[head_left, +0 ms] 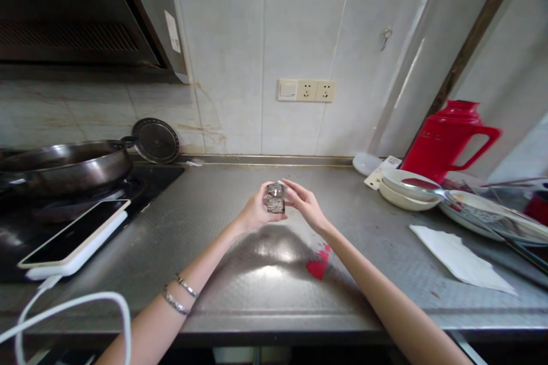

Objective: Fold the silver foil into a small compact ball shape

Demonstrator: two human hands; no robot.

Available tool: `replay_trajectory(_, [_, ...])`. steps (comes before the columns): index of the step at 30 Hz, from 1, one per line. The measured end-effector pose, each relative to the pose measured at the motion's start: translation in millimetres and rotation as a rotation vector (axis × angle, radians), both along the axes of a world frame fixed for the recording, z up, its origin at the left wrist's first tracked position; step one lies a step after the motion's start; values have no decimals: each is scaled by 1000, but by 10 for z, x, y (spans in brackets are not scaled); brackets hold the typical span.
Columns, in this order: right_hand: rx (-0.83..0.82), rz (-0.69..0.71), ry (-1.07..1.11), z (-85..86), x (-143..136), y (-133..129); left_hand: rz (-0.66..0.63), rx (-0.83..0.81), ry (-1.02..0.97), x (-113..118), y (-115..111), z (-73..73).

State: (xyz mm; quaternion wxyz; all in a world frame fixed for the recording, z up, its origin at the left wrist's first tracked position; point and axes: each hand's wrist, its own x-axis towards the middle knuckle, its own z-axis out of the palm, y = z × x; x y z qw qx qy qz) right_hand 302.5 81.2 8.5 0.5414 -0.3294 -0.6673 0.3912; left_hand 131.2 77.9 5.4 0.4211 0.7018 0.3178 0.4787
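Over the middle of the steel counter (205,211), a small see-through greyish block (275,198) with dark patterning is held up between my two hands. My left hand (258,205) grips it from the left, with its fingers behind and its thumb below. From the right, my right hand (303,203) has its bent fingertips against the block's upper right side. What the block is exactly is too small to make out. Two silver bracelets (180,295) circle my left wrist. A torn red patch (318,264) lies on the counter below my right forearm.
At left, a phone (75,234) on a white power bank with a cable (98,296) lies by a steel pan (68,168) on the stove. At right stand a red thermos (443,140), bowls (405,197), plates (475,222) and a white paper napkin (462,259).
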Motion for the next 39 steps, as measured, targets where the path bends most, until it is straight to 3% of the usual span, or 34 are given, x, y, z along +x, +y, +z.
replay_trajectory(5, [-24,-36,83,-65,-19,72,-21,12,-7,10,-18,10])
replay_trajectory(11, [241,-267,-92,-45,6,26,16,16,50,36,-59,25])
replay_trajectory(16, [443,-164,-259,40,27,-93,69,22,67,57,-47,-12])
replay_trajectory(22, [558,-116,-342,89,41,-143,151,8,43,58,-45,-3])
replay_trajectory(28, [677,-70,-401,119,33,-216,155,-51,-23,50,-16,13])
replay_trajectory(32, [679,-99,-346,115,-18,-278,162,-96,-69,24,2,59])
replay_trajectory(39, [443,-428,-147,162,-84,-215,136,-73,-10,33,13,6])
